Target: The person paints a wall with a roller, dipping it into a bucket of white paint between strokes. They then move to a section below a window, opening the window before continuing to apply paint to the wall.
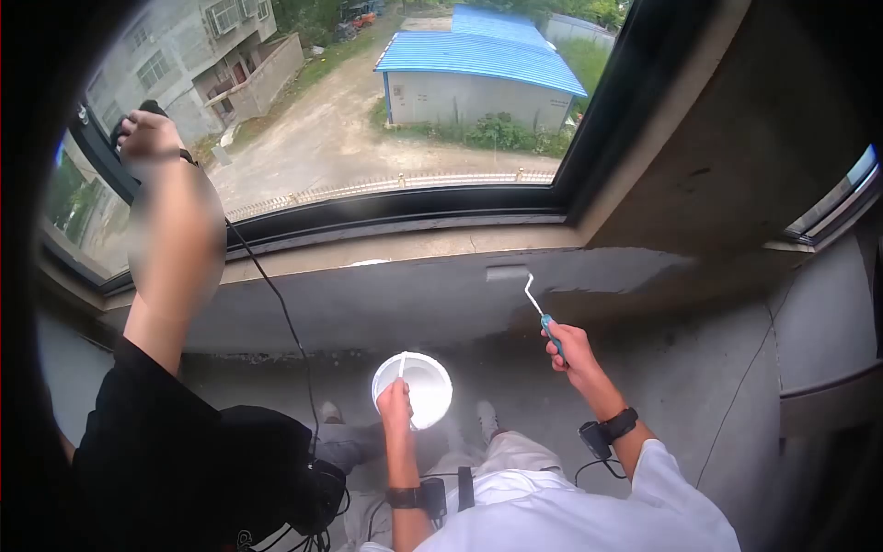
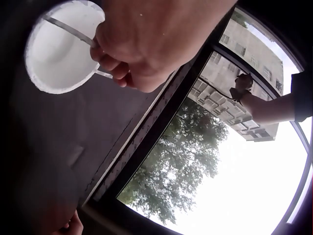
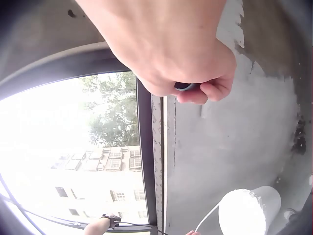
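Observation:
My right hand (image 1: 572, 350) grips the teal handle of a small paint roller (image 1: 508, 273). Its pale sleeve lies against the wall (image 1: 386, 299) just below the window sill, joined to the handle by a bent white rod. Wet-looking grey coating covers much of this wall, with a ragged edge against browner surface at the right. Lower down, my left hand (image 1: 395, 403) holds the handle of a white bucket (image 1: 447, 377). In the left wrist view, curled fingers wrap that handle, and the bucket (image 2: 36, 78) looks white inside. The right wrist view shows the roller handle's end (image 3: 185, 86) inside my fist.
Another person in a black shirt (image 1: 156, 432) stands at my left, one hand (image 1: 150, 135) raised at the window frame. A dark cable (image 1: 280, 299) hangs between us. The window's black frame (image 1: 405, 201) runs above the sill (image 1: 441, 243). Shoes (image 1: 487, 421) show beside the bucket.

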Motion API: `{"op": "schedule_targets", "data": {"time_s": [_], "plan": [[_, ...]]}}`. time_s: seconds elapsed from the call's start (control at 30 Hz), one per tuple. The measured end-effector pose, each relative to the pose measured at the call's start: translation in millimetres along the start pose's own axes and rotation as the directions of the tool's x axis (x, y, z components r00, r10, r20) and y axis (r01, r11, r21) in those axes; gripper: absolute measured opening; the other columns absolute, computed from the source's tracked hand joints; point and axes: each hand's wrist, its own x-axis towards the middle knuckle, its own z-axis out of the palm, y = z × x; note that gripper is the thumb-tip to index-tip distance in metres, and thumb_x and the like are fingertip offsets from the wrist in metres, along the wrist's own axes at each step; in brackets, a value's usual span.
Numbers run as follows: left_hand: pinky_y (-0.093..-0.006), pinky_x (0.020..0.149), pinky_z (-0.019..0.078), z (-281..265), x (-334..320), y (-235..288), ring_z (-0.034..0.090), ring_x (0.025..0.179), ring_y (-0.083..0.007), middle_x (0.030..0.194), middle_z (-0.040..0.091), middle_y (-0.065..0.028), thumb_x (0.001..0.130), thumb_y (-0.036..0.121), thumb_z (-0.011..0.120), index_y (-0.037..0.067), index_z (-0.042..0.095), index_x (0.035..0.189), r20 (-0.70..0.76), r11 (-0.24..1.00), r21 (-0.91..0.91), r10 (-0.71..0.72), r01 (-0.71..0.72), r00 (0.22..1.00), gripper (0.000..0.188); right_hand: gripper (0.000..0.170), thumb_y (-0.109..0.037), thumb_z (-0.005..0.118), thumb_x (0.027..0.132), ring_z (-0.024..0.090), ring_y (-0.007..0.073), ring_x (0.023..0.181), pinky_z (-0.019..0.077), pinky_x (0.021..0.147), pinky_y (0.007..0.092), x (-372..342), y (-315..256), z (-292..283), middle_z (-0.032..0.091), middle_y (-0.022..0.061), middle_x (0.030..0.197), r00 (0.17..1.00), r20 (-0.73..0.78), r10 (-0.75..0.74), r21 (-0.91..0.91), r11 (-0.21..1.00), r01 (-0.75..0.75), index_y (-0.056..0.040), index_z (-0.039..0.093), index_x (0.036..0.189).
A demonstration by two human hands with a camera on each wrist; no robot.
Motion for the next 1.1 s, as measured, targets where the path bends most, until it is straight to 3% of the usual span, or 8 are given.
{"op": "schedule_targets", "data": {"time_s": [0.23,0.43,0.57,0.73,0.8,0.9,1.0,1.1], "plan": [[-0.0214,0.039,0.0147,2.1,-7.0,-15.1,0.023,0.041,-0.0006,0.053,0.032,0.0097,0.093,0.021,0.052,0.01,0.049,0.071,-0.015,1.0,0.009,-0.017,0.017,1.0,0.025,0.027,-0.031,0.055,0.096,0.034,0.0021,0.041,0.0252,0.038,0.02,13.8,5.3,-5.1,0.047,-0.0036,0.061,1.0,0.009,-0.017,-0.006,1.0,0.017,-0.0043,0.056,0.092],[-0.0221,0.04,0.0144,20.0,-14.6,-54.6,0.022,0.042,-0.0009,0.053,0.03,0.0095,0.092,0.021,0.052,0.011,0.048,0.071,-0.157,0.998,0.036,-0.054,0.061,0.986,0.024,0.026,-0.029,0.056,0.096,0.033,0.0037,0.04,0.0247,0.037,0.0226,114.1,103.2,-10.0,0.047,-0.0018,0.06,0.989,0.013,0.149,0.052,0.987,-0.149,-0.0029,0.056,0.092],[-0.0219,0.041,0.0154,30.1,-16.5,-94.6,0.022,0.042,-0.0011,0.054,0.031,0.0094,0.093,0.022,0.052,0.011,0.047,0.071,-0.255,0.997,0.011,-0.066,0.071,0.965,0.025,0.028,-0.031,0.056,0.095,0.036,0.0055,0.041,0.0274,0.037,0.0238,195.2,174.7,-9.8,0.048,-0.0009,0.061,0.978,0.021,0.209,-0.029,0.978,-0.209,-0.0026,0.056,0.091],[-0.0213,0.041,0.0164,27.9,-36.1,-124.7,0.022,0.043,-0.001,0.054,0.03,0.0101,0.094,0.025,0.053,0.012,0.047,0.072,-0.443,0.999,-0.048,-0.042,0.023,0.895,0.026,0.026,-0.029,0.058,0.093,0.04,0.0072,0.044,0.0307,0.039,0.0238,175.7,195.5,-12.8,0.049,0.0008,0.061,0.96,0.05,0.274,-0.127,0.955,-0.266,-0.0052,0.052,0.1],[-0.0211,0.041,0.0166,33.7,-45.3,-126.6,0.022,0.043,-0.0009,0.054,0.03,0.0103,0.094,0.026,0.053,0.012,0.047,0.073,-0.482,0.996,-0.092,-0.036,-0.01,0.875,0.026,0.027,-0.028,0.059,0.091,0.042,0.0074,0.045,0.0318,0.039,0.0243,145.5,192.3,-36.0,0.049,0.0009,0.062,0.983,0.075,0.169,-0.253,0.956,-0.146,-0.0058,0.051,0.102],[-0.0205,0.04,0.0167,42.6,-62.0,-125.3,0.021,0.043,-0.0007,0.054,0.029,0.0106,0.094,0.026,0.053,0.013,0.047,0.073,-0.48,0.992,-0.126,-0.063,0.002,0.875,0.026,0.026,-0.027,0.063,0.088,0.045,0.0082,0.047,0.0336,0.04,0.0259,96.4,184.8,-83.2,0.05,-0.0002,0.062,0.982,0.085,0.17,-0.317,0.939,-0.135,-0.005,0.053,0.1],[-0.0207,0.039,0.0163,40.4,-70.2,-130.4,0.021,0.042,-0.0007,0.053,0.029,0.0109,0.095,0.026,0.053,0.013,0.047,0.073,-0.474,0.992,-0.129,-0.066,0.005,0.878,0.026,0.026,-0.027,0.065,0.087,0.048,0.0088,0.048,0.0351,0.041,0.0267,93.6,213.9,-157.0,0.051,-0.0003,0.062,0.936,0.108,0.336,-0.418,0.869,-0.264,-0.0042,0.058,0.097],[-0.0209,0.039,0.0157,22.6,-71.8,-140.6,0.021,0.042,-0.0009,0.053,0.028,0.0108,0.095,0.026,0.053,0.013,0.047,0.073,-0.476,0.991,-0.132,-0.073,0.011,0.877,0.026,0.027,-0.027,0.067,0.085,0.045,0.0088,0.044,0.033,0.038,0.0269,75.4,231.1,-214.9,0.051,0.0005,0.061,0.963,-0.103,0.248,-0.555,0.79,-0.263,-0.004,0.061,0.097]]}}
